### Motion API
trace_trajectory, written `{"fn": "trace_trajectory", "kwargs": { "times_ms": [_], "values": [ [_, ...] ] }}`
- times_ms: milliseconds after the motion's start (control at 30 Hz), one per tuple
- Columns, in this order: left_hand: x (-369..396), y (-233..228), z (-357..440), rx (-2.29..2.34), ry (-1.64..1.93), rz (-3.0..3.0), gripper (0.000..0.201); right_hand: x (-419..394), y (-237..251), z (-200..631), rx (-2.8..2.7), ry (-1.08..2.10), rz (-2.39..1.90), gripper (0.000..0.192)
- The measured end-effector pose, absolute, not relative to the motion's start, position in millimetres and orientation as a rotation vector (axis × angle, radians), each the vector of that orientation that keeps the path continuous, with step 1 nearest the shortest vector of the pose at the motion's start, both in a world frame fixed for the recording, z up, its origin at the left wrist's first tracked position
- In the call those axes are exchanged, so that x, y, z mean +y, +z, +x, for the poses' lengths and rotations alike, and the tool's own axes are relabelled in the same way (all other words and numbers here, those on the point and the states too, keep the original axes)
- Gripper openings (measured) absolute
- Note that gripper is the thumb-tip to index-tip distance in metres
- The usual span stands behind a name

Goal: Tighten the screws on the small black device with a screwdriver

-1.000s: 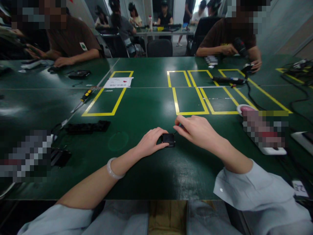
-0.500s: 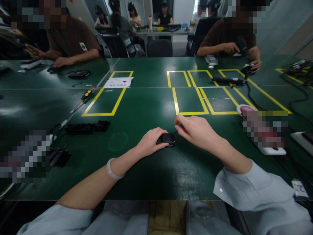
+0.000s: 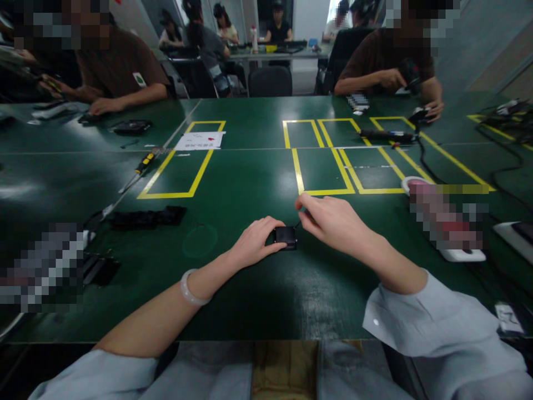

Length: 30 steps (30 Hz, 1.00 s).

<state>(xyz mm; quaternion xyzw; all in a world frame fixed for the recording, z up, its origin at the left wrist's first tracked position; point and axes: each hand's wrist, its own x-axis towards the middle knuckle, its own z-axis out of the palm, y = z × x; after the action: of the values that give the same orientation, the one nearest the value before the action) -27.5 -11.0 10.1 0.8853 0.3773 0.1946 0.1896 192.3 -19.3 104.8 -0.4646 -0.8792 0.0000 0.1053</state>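
Note:
A small square black block (image 3: 285, 238) lies on the green table (image 3: 250, 300) straight in front of me. My left hand (image 3: 259, 239) grips its left side, with the thumb along the near edge and the fingers at the far edge. My right hand (image 3: 328, 221) is closed in a pinch just right of the block. From its fingers a thin dark rod (image 3: 297, 225) reaches to the block's upper right corner. Most of that rod is hidden by the hand, so its kind does not show.
Black strip-shaped parts (image 3: 147, 216) lie to the left, beyond them a yellow-and-black screwdriver (image 3: 145, 163). Yellow tape outlines (image 3: 192, 194) and a white paper (image 3: 200, 140) mark the table. A black corded tool (image 3: 385, 136) lies at the back right. Two co-workers sit opposite.
Both hands and the block keep nearly the same places. The whole view has shifted very slightly.

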Motion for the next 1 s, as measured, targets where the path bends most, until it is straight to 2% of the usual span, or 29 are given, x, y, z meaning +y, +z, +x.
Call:
{"fn": "trace_trajectory", "kwargs": {
  "times_ms": [1000],
  "values": [
    [-9.9,8.1,-28.0,1.062,0.544,2.489,0.038,-19.8,104.6,192.6,-2.605,0.013,-1.379,0.022]
  ]
}}
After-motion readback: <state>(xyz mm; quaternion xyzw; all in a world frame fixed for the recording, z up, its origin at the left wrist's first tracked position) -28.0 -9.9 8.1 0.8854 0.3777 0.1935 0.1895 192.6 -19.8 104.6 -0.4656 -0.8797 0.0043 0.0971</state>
